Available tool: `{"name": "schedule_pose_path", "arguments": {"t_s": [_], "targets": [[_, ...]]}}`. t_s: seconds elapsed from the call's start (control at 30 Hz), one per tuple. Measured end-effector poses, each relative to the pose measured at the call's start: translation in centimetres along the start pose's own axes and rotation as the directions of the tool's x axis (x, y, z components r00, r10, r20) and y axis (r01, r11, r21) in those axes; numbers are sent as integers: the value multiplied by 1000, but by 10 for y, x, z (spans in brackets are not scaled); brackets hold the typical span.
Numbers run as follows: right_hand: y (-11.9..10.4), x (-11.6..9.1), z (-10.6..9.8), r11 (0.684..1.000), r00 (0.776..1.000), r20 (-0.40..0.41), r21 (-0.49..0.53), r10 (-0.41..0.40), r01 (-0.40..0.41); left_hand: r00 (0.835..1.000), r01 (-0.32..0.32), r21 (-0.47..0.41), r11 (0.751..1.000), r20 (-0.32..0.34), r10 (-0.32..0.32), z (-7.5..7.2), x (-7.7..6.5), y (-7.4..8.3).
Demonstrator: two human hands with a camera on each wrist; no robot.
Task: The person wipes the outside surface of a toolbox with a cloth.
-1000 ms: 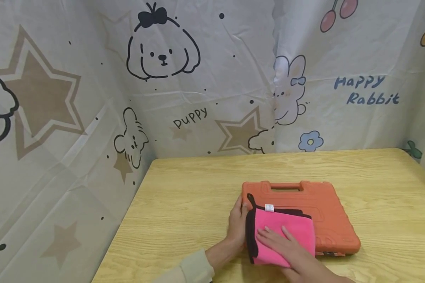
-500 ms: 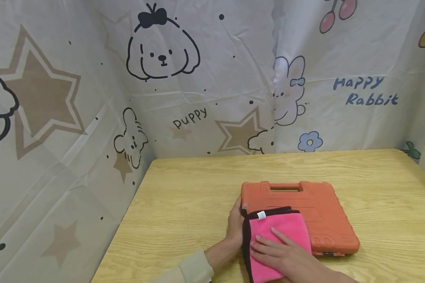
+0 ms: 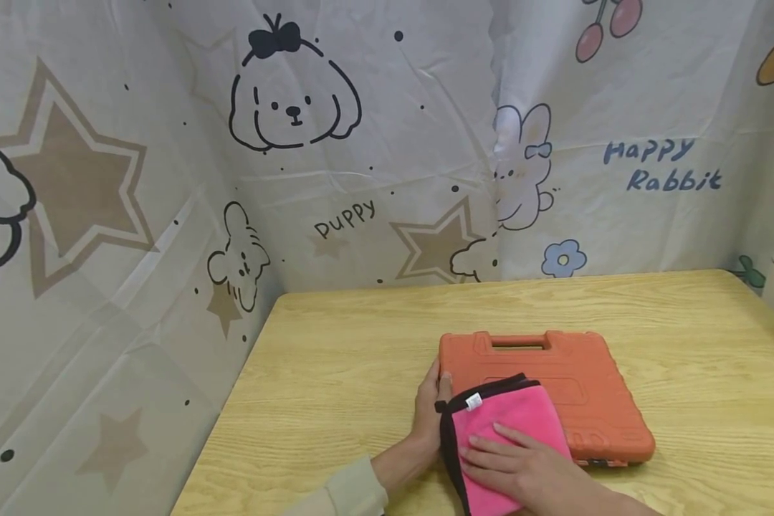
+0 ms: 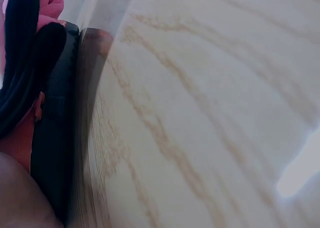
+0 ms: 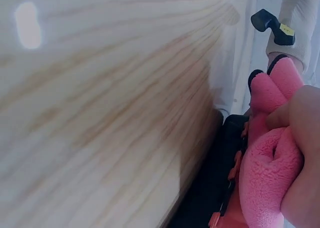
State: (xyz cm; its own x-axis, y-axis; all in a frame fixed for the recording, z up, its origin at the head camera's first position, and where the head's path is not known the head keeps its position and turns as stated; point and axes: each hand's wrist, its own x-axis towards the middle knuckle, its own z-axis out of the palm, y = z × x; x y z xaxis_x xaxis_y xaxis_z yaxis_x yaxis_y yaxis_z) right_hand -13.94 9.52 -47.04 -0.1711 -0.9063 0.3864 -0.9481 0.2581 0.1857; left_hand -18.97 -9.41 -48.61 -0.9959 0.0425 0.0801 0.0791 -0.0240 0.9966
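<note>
An orange plastic carrying case lies on the table, its handle toward the back. My left hand holds the case's left side, thumb over the top edge; its other fingers are partly hidden. On the case's front left part is a folded pink cloth with black trim and a white tag. My right hand lies over this cloth, fingers stretched across it, and in the right wrist view the thumb tucks into a pink fold. Black cloth trim hangs beside the case's dark side in the left wrist view.
The wood-grain table extends left, right and behind the case. A printed curtain stands along the back and left sides. Orange latches run along the case's front edge.
My right hand has drawn the pink cloth toward me and slightly left, turning it a little and uncovering more of the case top. My left hand keeps its hold on the case.
</note>
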Motion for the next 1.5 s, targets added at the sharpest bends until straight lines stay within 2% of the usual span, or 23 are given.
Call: {"name": "schedule_pose_path", "arguments": {"t_s": [0.13,0.37,0.57,0.9,1.5], "targets": [[3,-5,-1,1000,1000,-13,15,-8,8,1000,11,17,1000,-22,-11,0,0,0],[4,-17,-2,999,1000,-16,33,-12,13,992,79,134,988,-103,-66,3,-1,1],[5,-29,-2,999,998,-59,33,-23,25,986,125,140,982,-132,-107,4,-1,0],[6,-52,-6,1000,993,-116,9,-1,2,982,167,145,975,-117,-150,3,-1,1],[8,-82,-16,998,992,-114,34,57,-54,987,150,135,980,-82,-140,3,-1,2]]}}
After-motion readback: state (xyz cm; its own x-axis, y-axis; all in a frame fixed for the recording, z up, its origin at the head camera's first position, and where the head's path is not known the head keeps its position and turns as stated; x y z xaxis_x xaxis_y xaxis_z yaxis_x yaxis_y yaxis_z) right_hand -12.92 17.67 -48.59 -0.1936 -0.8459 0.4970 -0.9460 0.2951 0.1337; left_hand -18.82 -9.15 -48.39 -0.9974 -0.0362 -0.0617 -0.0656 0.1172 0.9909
